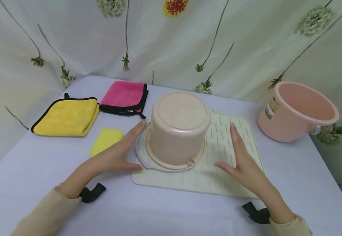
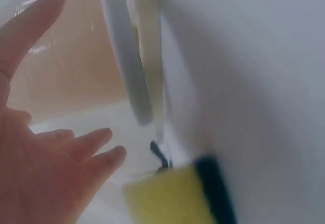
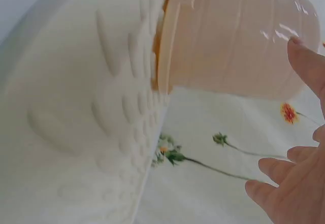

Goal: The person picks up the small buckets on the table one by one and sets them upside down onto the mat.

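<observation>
An orange-beige bucket (image 1: 178, 131) stands upside down on the left part of a cream ridged mat (image 1: 230, 157), its grey handle (image 1: 165, 169) lying around the rim. Beside the bucket's left side is my left hand (image 1: 116, 154), fingers straight and thumb spread, holding nothing. My right hand (image 1: 244, 164) hovers over the mat to the right of the bucket, fingers extended and apart from it. In the right wrist view, the bucket wall (image 3: 223, 41) shows beyond the spread fingers. A yellow sponge (image 1: 106, 141) with a dark side lies by the left hand.
A pink bucket (image 1: 294, 114) stands upright at the right, tilted in view. At the back left lie a folded yellow cloth (image 1: 67, 116) and a folded pink cloth (image 1: 123, 95), both black-edged. A flower-printed curtain (image 1: 165, 42) hangs behind the white table (image 1: 115, 209).
</observation>
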A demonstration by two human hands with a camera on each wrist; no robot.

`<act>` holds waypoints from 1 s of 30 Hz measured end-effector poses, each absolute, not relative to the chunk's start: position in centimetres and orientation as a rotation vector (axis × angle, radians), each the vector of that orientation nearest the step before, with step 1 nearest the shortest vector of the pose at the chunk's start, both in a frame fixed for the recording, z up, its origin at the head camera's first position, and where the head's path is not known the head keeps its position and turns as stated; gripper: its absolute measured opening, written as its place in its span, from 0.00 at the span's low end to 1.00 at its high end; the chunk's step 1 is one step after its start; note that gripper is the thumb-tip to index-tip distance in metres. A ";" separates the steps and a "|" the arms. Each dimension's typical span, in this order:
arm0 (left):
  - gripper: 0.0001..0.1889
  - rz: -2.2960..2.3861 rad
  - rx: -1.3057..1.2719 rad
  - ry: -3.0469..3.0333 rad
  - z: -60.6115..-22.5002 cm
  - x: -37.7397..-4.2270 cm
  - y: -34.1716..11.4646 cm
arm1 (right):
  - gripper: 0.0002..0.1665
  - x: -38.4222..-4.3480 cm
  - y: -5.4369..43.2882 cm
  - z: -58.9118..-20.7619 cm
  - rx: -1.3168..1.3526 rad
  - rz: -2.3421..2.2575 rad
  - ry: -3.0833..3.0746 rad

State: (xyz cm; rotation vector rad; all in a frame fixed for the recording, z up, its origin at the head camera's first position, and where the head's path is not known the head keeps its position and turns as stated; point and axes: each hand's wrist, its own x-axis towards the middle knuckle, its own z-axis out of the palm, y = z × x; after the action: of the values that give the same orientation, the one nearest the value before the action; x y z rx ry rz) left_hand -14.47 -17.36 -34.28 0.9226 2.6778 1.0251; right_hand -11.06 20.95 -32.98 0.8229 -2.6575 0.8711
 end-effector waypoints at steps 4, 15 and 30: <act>0.66 1.131 0.871 2.594 -34.9 -13.7 -16.9 | 0.59 -11.1 24.1 -30.9 0.732 0.805 -2.613; 0.60 1.280 0.859 2.494 -36.9 -12.9 -15.9 | 0.40 -12.3 32.8 -28.1 0.392 0.730 -2.368; 0.56 1.082 0.811 2.616 -38.9 -12.5 -15.3 | 0.35 -15.1 38.7 -27.4 -0.046 0.940 -2.644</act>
State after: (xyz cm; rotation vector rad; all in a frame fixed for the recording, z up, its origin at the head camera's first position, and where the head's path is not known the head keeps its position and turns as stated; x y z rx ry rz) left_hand -12.49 -15.26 -38.93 0.8113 2.6162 1.0824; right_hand -15.13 38.66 -27.39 -0.0464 -2.6444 0.9401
